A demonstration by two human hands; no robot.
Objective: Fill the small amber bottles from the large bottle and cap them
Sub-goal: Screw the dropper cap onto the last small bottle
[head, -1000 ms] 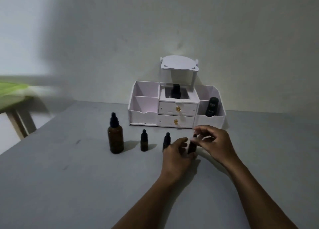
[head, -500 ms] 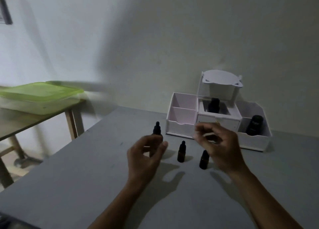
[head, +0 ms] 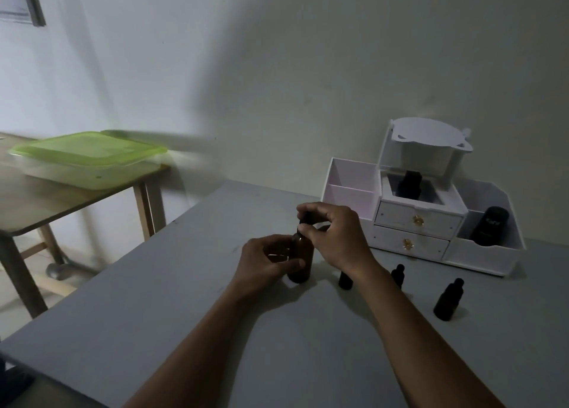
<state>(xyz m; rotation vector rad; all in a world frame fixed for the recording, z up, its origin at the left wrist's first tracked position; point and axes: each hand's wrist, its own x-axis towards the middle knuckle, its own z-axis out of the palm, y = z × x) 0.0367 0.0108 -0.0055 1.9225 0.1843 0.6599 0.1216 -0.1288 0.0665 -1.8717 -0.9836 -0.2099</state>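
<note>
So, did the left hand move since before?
Yes. The left hand went leftward, from in front of the white organizer to the large bottle, which it now grips.

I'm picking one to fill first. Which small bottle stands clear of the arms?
The rightmost small bottle, nearest the viewer; the middle one and the left one stand just behind the right forearm, partly hidden by it.

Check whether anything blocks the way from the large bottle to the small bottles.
Nothing visible does. Both hands are on the large bottle: the left hand holds its body, the right hand pinches its cap. The nearest small bottle stands just right of it, partly behind the right wrist.
</note>
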